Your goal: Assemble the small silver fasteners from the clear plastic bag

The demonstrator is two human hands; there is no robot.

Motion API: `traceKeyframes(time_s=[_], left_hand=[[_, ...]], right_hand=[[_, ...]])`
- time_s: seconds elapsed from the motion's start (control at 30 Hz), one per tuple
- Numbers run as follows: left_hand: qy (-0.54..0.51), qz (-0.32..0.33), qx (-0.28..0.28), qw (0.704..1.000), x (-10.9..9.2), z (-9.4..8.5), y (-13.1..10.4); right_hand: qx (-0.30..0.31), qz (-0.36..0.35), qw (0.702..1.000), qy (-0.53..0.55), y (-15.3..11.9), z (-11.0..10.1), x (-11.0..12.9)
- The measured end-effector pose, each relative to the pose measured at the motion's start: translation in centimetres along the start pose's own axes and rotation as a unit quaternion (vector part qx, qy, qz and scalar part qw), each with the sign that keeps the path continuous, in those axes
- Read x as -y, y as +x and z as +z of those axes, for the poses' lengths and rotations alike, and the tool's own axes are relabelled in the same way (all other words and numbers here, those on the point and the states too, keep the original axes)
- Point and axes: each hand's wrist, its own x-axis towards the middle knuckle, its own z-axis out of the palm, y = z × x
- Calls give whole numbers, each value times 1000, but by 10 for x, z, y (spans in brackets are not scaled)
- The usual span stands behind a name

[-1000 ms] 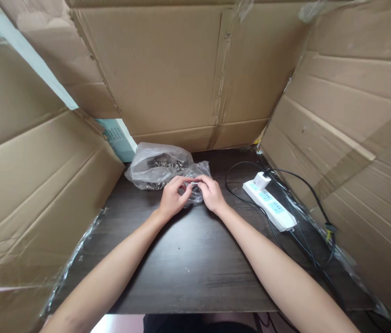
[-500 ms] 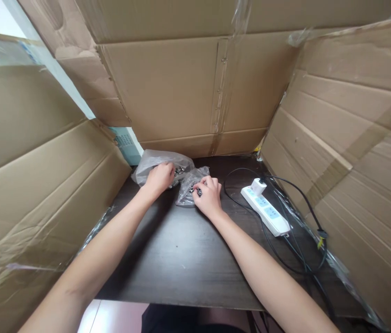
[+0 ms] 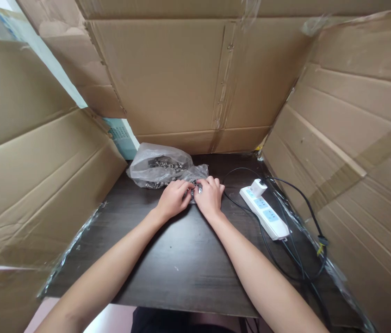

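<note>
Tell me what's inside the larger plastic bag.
Small metallic pieces show inside the larger plastic bag; whatever lies beneath them is hidden by the pile and cloudy plastic.

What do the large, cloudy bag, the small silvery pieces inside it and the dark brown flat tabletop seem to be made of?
The large, cloudy bag: thin, glossy-looking plastic film, translucent and creased. The small silvery pieces: probably shiny metal, from their bright glints. The dark brown flat tabletop: satin wood or laminate; streaky grain shows, but leaves it open which.
</note>
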Motion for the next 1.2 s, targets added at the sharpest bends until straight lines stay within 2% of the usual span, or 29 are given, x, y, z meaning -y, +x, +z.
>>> traceKeyframes(time_s=[0.13,0.3,0.53,0.73,0.97,1.1,1.2], left_hand=[[-3,-21,25,999,3,2,-2],[0,-60,33,998,2,4,-4],[-42,-99,32,994,5,8,-7],[-66,-102,17,992,9,8,-8],[-113,-123,-21,986,16,10,-6],[-169,-144,-55,974,20,12,-5],[-212,-164,-59,962,20,13,-4]], right_hand=[[-11,6,1000,-12,0,1,0],[14,17,999,-41,1,1,1],[-6,12,1000,1,2,5,-3],[19,18,999,21,3,4,-2],[41,-93,993,53,-1,-1,1],[15,-68,996,50,-1,1,-2],[-2,-34,999,22,2,4,-3]])
